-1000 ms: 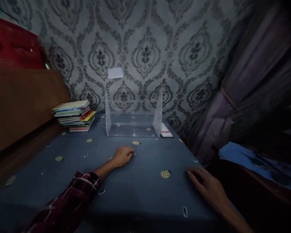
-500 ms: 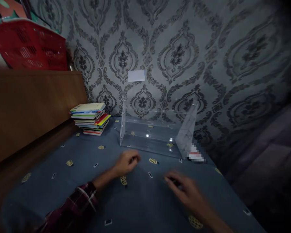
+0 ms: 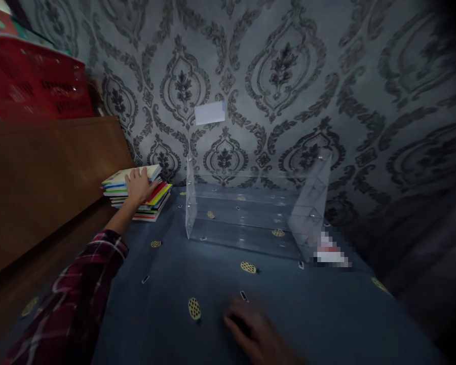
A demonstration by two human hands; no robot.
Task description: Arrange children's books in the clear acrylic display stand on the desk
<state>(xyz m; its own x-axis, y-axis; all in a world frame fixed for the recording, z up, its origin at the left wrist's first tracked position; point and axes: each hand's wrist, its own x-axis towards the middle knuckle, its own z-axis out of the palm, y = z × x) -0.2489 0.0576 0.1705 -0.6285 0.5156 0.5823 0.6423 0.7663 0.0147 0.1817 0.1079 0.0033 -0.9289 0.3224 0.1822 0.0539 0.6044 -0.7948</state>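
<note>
At the far left, my left hand (image 3: pixel 139 186) lies on top of a stack of books (image 3: pixel 116 178), its fingers spread over the pale top cover and the thumb reaching toward the right edge. My right hand (image 3: pixel 249 324) is low in the middle, over the blue patterned cloth (image 3: pixel 167 299). It is blurred and loosely curled, with a gap between thumb and fingers and nothing seen in it. A clear acrylic stepped rack (image 3: pixel 243 220) stands in the centre near the wall, apart from both hands.
A wooden cabinet (image 3: pixel 53 177) rises along the left, with a red plastic basket (image 3: pixel 41 81) on it. Behind the rack is a patterned wall (image 3: pixel 228 66) bearing a white card (image 3: pixel 210 112). A pixelated white and red item (image 3: pixel 330 251) lies right of the rack.
My left hand has moved from in front of the rack, left and away from me, onto the book stack. My right hand has shifted lower and left. The view has moved slightly.
</note>
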